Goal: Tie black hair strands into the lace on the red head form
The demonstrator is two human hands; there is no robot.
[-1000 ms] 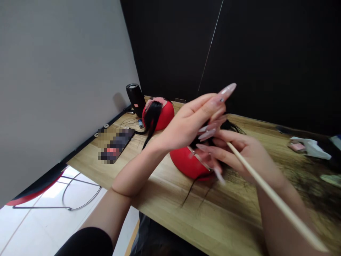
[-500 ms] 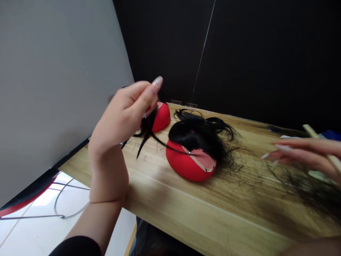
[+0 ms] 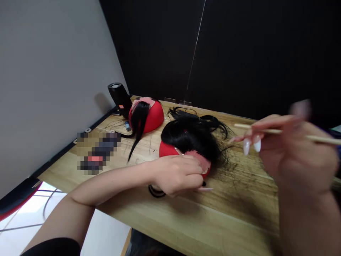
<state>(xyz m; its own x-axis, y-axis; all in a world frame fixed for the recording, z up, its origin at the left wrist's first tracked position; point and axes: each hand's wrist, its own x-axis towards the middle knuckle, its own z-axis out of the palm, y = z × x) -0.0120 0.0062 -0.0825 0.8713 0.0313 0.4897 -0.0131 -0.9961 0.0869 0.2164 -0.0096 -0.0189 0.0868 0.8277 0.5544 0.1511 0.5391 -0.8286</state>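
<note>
My left hand (image 3: 181,174) is closed over the near side of a red dome-shaped wig block (image 3: 166,149). A strand of black hair (image 3: 156,192) loops out below that hand, and its fingers hide where they grip it. Long black hair (image 3: 191,135) covers the far part of the block, beside a bare pink patch (image 3: 198,158) of the wig base. Off to the right, my raised right hand (image 3: 290,149) holds a thin wooden stick (image 3: 271,131) by its fingers, the tip pointing left. Part of this hand is smeared by motion.
A second red wig block (image 3: 156,117) with black hair stands at the back left. Behind it is a black cylindrical speaker (image 3: 119,99), with a small blue spool (image 3: 127,126) nearby. A blurred-out object (image 3: 99,153) lies at left. Loose hairs (image 3: 239,170) litter the wooden table (image 3: 218,220).
My left hand has come down and right from its raised position onto the near wig block; the strand went from stretched to looped. My right hand has moved left with the stick.
</note>
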